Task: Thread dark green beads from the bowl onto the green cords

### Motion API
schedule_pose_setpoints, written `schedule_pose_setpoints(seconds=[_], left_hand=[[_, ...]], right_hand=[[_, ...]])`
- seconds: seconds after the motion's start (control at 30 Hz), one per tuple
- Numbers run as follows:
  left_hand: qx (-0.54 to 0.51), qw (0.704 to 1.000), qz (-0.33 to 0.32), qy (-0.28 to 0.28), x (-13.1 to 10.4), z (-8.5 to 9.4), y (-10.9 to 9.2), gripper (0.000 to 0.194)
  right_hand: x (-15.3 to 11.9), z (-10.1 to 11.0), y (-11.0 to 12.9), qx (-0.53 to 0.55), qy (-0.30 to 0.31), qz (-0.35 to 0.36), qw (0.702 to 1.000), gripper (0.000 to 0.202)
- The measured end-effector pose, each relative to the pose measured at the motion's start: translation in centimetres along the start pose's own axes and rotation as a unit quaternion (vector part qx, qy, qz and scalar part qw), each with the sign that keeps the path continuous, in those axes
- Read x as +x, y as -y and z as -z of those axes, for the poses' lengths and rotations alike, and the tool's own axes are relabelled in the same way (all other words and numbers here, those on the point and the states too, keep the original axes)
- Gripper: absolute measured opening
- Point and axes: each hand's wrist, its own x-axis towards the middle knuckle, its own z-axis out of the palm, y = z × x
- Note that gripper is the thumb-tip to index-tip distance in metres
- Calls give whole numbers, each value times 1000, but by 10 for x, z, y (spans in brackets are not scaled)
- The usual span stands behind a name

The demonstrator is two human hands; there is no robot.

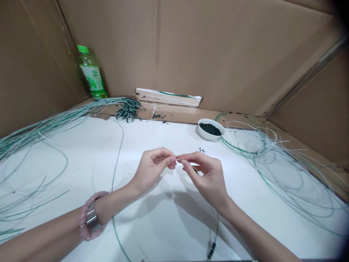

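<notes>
In front of me, my left hand [155, 169] and my right hand [208, 174] nearly meet over the white tabletop [169, 134]. Both are closed in a pinch on a short stretch of thin cord [178, 158] that spans the small gap between the fingertips. Something dark, perhaps beads, shows under the right fingers. Below the right wrist hangs a thin cord bearing several black beads [212, 250]; whether it is the same cord is hidden. A white bowl [208, 137] of small dark beads [209, 128] stands beyond my right hand, with several loose beads [201, 150] before it.
Loose green and white cords [272, 163] coil at the right. More cords [49, 123] spread across the left, ending in a dark beaded bundle [129, 109]. A green-capped bottle [92, 78] stands at the back left. Cardboard walls [191, 47] enclose the table.
</notes>
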Motion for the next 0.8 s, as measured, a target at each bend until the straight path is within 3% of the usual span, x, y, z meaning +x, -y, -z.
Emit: schedule_pose_setpoints(seconds=[0.23,0.53,0.8], left_hand=[[44,998,-25,26,-1,3,3,11],[61,996,-46,37,-2,2,2,9],[118,987,-106,39,-3,5,4,8]], right_hand=[[1,2,0,-77,4,64,995,12],[1,2,2,-105,21,60,992,13],[1,3,2,-115,29,62,991,12]])
